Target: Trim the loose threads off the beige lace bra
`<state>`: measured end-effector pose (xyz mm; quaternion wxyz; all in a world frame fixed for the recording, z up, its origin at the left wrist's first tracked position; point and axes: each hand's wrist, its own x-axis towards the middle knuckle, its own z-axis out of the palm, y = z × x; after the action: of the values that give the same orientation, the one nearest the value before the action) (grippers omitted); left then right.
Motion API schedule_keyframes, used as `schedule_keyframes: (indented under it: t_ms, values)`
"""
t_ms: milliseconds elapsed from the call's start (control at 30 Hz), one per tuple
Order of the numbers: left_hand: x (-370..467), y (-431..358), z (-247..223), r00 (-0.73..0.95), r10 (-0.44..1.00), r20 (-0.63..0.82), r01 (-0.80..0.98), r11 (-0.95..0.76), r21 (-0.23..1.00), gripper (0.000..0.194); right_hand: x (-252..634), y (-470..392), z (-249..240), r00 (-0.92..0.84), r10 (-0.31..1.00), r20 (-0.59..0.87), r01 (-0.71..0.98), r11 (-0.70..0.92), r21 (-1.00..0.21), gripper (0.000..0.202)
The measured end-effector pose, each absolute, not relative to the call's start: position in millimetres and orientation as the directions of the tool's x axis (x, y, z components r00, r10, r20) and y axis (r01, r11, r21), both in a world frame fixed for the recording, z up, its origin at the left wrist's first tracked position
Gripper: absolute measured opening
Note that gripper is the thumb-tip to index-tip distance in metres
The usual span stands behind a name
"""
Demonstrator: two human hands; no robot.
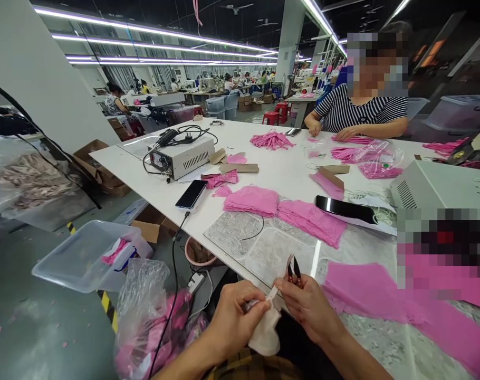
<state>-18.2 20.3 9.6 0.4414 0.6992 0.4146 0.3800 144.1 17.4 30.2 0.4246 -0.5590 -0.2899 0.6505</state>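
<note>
My left hand (240,311) pinches a pale cream piece of fabric (266,332) that hangs below the fingers, in front of the table's near edge. My right hand (309,303) holds small dark-bladed snips (294,272), their tips pointing up and apart. Its thumb and forefinger also grip a narrow end of the cream fabric, so the piece is stretched between both hands. Beyond the hands, stacks of pink lace fabric (251,200) lie on the white table (232,244). Larger pink pieces (366,290) spread out right of my right hand.
A black phone (190,194), a grey control box (192,155) and a second phone (345,209) lie on the table. Across it sits a person in a striped shirt (362,113). At lower left are a clear bin (85,253) and a plastic bag of pink fabric (145,322).
</note>
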Motion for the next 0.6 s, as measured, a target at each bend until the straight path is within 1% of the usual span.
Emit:
schedule_keyframes:
  t_ms: [100,200,333,400,467,600]
  values:
    - [-19,22,6,0.372,0.918,0.139,0.185,-0.220,0.958,0.018,143,17,27,-0.054,0.870,-0.491,-0.219,-0.490,-0.844,0.056]
    - [-18,25,2,0.385,0.913,0.136,0.083,-0.182,0.980,0.016,144,18,24,-0.110,0.865,-0.490,-0.180,-0.502,-0.846,0.055]
    - [-15,27,-2,0.417,0.900,0.125,-0.051,-0.114,0.992,0.014,144,20,23,-0.099,0.876,-0.472,-0.137,-0.482,-0.865,0.054]
    - [-14,26,-3,0.414,0.905,0.094,-0.054,-0.079,0.995,0.013,146,20,23,-0.099,0.877,-0.471,-0.072,-0.478,-0.875,0.055]
    - [-13,25,-4,0.383,0.921,0.069,-0.006,-0.073,0.997,0.011,150,17,26,-0.115,0.865,-0.489,-0.007,-0.493,-0.870,0.052]
    - [-12,24,-2,0.336,0.937,0.096,0.074,-0.128,0.989,0.011,167,4,37,-0.081,0.855,-0.513,0.061,-0.509,-0.858,0.052]
